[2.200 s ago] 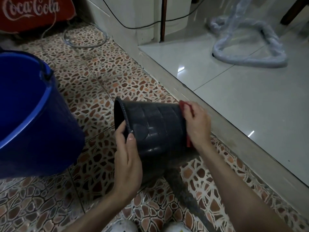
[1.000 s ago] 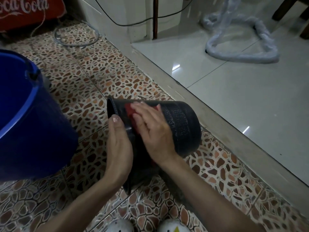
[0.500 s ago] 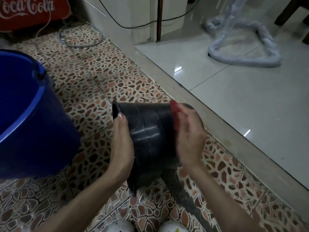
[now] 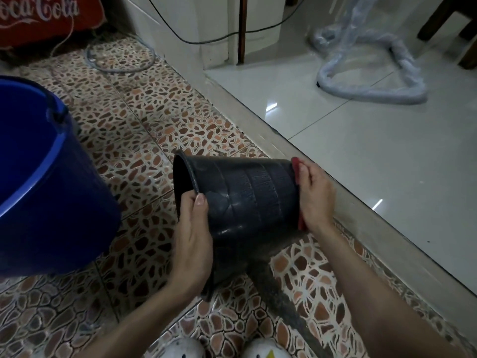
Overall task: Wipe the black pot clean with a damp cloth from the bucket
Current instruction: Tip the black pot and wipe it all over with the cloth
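I've got the black pot (image 4: pixel 247 200) lying on its side in the middle of the frame, held up off the pebble-pattern floor tiles (image 4: pixel 134 130), its open mouth turned toward the left and its base toward the right. My left hand (image 4: pixel 192 244) grips the rim at the mouth: the thumb lies along the outside wall and the fingers curl in over the edge, out of sight inside. My right hand (image 4: pixel 313 197) is flat against the base end, fingers fairly straight, pressing the red cloth (image 4: pixel 296 167) onto the pot's bottom. Only a red sliver of that cloth peeks out above my fingers and another below my palm. The pot's wall shows ribbed bands and a dull sheen.

The blue bucket (image 4: pixel 46 182) fills the left side of the frame, just beside the pot's mouth but not touching it; I cannot tell what is inside it. Upper left, a red Coca-Cola sign (image 4: pixel 38 19), with a loop of clear hose (image 4: pixel 121 58) on the tiles below it. A raised grey step (image 4: pixel 296 151) runs diagonally from the upper middle to lower right, and past it, upper right, a pale wrapped hose (image 4: pixel 374 81) lies on glossy white floor tiles (image 4: pixel 387 156). A dark streak (image 4: pixel 281 301) runs over the patterned tiles toward the bottom of the frame. Two white shoe tips (image 4: pixel 180 348) poke in at the bottom edge.
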Demonstrator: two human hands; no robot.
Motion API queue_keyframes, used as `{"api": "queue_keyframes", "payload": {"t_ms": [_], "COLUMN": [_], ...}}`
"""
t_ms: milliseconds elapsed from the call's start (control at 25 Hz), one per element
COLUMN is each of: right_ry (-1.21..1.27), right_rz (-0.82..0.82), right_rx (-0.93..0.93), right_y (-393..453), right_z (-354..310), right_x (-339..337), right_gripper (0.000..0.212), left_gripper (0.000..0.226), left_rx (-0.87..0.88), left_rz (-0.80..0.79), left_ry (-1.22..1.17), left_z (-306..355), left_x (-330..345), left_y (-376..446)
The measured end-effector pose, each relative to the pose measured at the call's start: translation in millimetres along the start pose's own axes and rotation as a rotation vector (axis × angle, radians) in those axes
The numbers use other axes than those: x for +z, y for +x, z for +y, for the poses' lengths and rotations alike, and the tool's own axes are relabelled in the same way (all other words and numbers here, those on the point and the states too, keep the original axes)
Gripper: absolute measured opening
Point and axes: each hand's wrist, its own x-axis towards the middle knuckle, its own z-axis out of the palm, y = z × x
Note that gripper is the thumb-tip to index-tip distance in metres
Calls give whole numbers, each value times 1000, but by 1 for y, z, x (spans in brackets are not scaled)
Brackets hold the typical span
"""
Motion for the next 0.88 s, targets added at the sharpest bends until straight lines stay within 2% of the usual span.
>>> {"api": "queue_keyframes", "payload": {"t_ms": [80,120,200,280,320,440,640,720,800,880], "right_ry": [79,145,236,206,181,69,-4,-3,98,223], "right_rz": [74,65,-61,-190,-223,-183,-17,51,80,-60], "right_rx": [24,-70,-384,-592,-607,-435,-28,58,-98,-409], "right_y": [-12,-27,-69,-94,-89,-55,8,7,-23,-67], "right_z": [-11,-27,-62,-79,-80,-56,-4,-1,-26,-60], "right_x": [-2,4,27,46,49,38,7,-3,2,25], "right_gripper": [31,30,31,34,36,35,29,30,29,31], "left_gripper": [39,48,66,75,72,33,33,34,50,65], "left_rx": [-72,-107,-139,-106,-89,-55,26,-18,-94,-132], "left_rz": [-21,-22,-7,11,34,13,-35,-43,-49,-26], "left_ry": [-100,-140,-146,-80,-61,-35,-6,-75,-177,-195], "left_z": [6,7,9,8,6,2,-2,2,4,7], "left_x": [1,3,5,8,7,0,-1,-1,0,4], "left_y": [11,17,25,24,21,12,-1,6,19,28]}}
